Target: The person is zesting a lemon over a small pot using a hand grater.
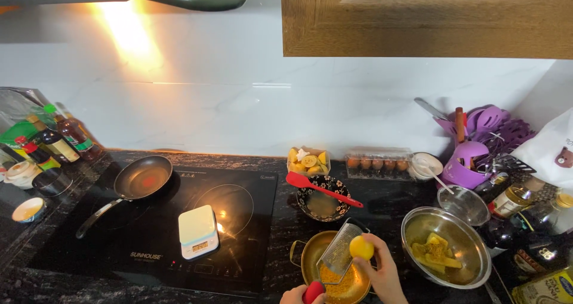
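Observation:
My right hand (384, 274) holds a yellow lemon (362, 247) against a metal grater (339, 251). The grater leans over a small brass-coloured pan (309, 257) that has orange-yellow zest in its bottom. My left hand (293, 295), only partly in view at the bottom edge, grips the grater's red handle (314, 291). Both hands are low in the frame, in front of the dark counter.
A steel bowl (418, 226) with yellow pieces sits to the right. Behind are a patterned bowl (334, 187) with a red spatula (313, 184), an egg carton (377, 162), a tub of lemon halves (308, 159), a purple utensil holder (465, 161). On the cooktop (239, 262) stand a kitchen scale (197, 231) and a frying pan (143, 177). Bottles line both sides.

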